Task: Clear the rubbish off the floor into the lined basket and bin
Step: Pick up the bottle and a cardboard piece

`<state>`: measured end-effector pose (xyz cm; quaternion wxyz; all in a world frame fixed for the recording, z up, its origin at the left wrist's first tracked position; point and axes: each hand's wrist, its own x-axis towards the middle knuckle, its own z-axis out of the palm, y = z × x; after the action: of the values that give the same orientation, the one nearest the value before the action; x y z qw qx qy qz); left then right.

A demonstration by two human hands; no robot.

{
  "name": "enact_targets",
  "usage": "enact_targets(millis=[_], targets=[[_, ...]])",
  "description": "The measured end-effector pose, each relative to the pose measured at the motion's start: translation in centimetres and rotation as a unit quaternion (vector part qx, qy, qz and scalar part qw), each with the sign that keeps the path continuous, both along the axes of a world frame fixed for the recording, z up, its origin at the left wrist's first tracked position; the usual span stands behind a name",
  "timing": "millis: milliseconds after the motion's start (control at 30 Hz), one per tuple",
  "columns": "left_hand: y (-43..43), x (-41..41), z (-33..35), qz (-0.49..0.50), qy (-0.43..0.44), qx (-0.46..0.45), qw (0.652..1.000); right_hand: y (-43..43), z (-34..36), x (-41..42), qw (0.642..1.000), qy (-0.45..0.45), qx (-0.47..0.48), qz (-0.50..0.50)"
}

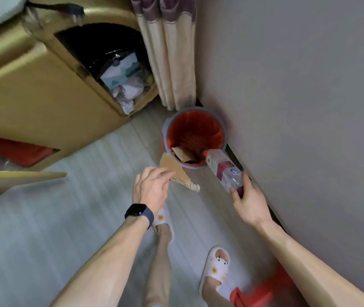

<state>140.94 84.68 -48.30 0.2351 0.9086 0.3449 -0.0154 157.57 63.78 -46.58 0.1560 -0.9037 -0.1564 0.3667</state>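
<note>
Right hand grips a bottle by its base, cap end over the rim of the red-lined bin by the wall, while left hand pinches cardboard just beside it.

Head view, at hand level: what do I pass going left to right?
left hand → torn cardboard piece → plastic bottle → right hand → grey wall. The red-lined bin spans cardboard and bottle, so it is left out.
</note>
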Motion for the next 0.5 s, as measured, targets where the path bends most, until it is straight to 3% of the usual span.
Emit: enact_targets(millis=[167, 367, 400, 500], targets=[[8.1, 7.4, -3.2, -0.215, 0.029, 0.054, 0.975, 6.2, -2.5, 5.2, 0.998, -0.065, 0.011, -0.006], [11.4, 12.0, -9.3, -0.329, 0.016, 0.07, 0.942, 11.2, -9.2, 8.9, 0.99, -0.111, -0.013, 0.088], [11.5, 12.6, -10.3, -0.343, 0.032, 0.09, 0.934, 11.8, -10.6, 9.5, 0.988, -0.114, -0.026, 0.102], [11.2, 14.0, -14.1, -0.35, 0.188, 0.042, 0.917, 13.4, -14.7, 10.9, 0.972, -0.13, -0.075, 0.178]])
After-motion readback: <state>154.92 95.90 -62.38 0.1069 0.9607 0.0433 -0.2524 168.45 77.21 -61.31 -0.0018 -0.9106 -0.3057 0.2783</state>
